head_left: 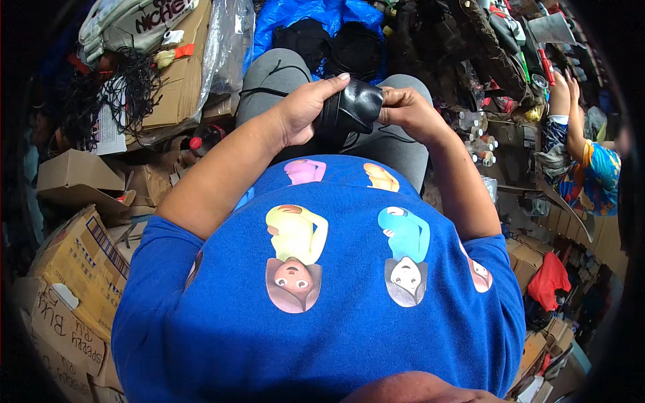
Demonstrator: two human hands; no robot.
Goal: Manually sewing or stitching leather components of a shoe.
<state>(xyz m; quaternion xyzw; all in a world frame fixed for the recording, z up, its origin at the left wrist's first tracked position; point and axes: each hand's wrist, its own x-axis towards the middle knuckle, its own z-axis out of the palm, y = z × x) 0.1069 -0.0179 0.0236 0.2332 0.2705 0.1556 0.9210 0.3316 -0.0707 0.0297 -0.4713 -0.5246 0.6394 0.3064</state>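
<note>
Leather piece [357, 106], blk, long axis approx L-R, shiny end R; L hand [304, 111] & R hand [414, 115] fingers gripping it.

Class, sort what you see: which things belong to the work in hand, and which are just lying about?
In hand:
- shiny black piece, gripped by left hand and right hand
- dark bundles on blue sheeting, perhaps

Lying about, apparently:
- red cloth
- open cardboard box
- plastic bottles

Cluttered all round; cardboard boxes [84, 269] piled at left. Blue plastic sheet [269, 23] ahead. Slatted wooden surface [605, 235] far right.
</note>
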